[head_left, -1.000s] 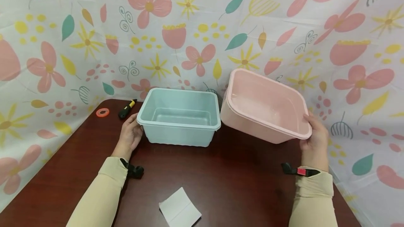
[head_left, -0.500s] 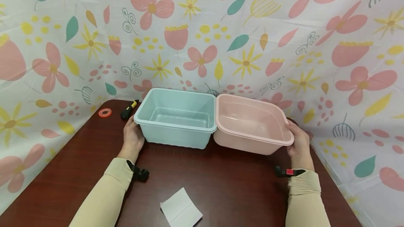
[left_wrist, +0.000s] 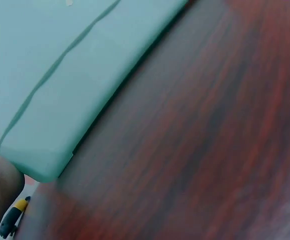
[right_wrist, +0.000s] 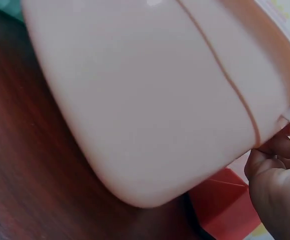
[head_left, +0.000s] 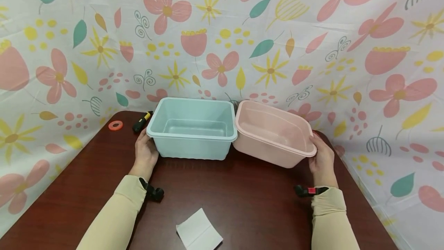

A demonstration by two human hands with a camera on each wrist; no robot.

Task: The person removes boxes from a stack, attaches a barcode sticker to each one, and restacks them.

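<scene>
A light blue plastic basin [head_left: 194, 147] stands at the back of the table, its open top facing up. My left hand [head_left: 145, 153] holds its left end, the fingers partly hidden under the rim. To its right is a pink plastic basin [head_left: 265, 151], angled with its right end toward me and its left end right at the blue one. My right hand [head_left: 322, 159] grips the pink rim at the right end; in the right wrist view curled fingers [right_wrist: 277, 147] show under that rim. Both basins have nothing inside.
An orange-red ring [head_left: 115, 125] and a black-and-yellow tool [head_left: 141, 122] lie at the back left of the dark wooden table [head_left: 243, 203]. A folded white paper [head_left: 199, 230] lies in front. A red box-like object [right_wrist: 225, 205] sits behind the pink basin. Floral cloth hangs behind.
My right hand has lowered the pink basin from a raised tilt and brought it left against the blue basin. The blue basin has shifted slightly left, my left hand staying on it.
</scene>
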